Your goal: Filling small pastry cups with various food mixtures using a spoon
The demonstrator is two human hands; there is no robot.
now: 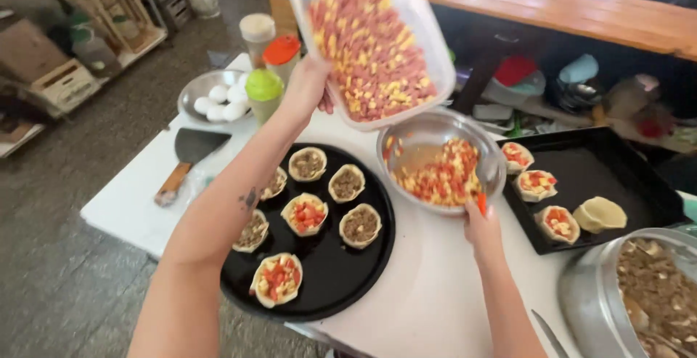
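Head view: left hand [308, 86] grips a tilted tub [370, 42] of diced filling above the bowl [435, 158] — right hand [481, 226] pinches a spoon [479, 197] in it. On the round tray [341, 271], shells [361, 225] — some topped, several not.

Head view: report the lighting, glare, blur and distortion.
Head view: soft, even daylight; mild glare on the steel bowl rim and white table; the tilted plastic container in the left hand is slightly motion-blurred; wide-angle lens bends the edges; the far shelves look soft.
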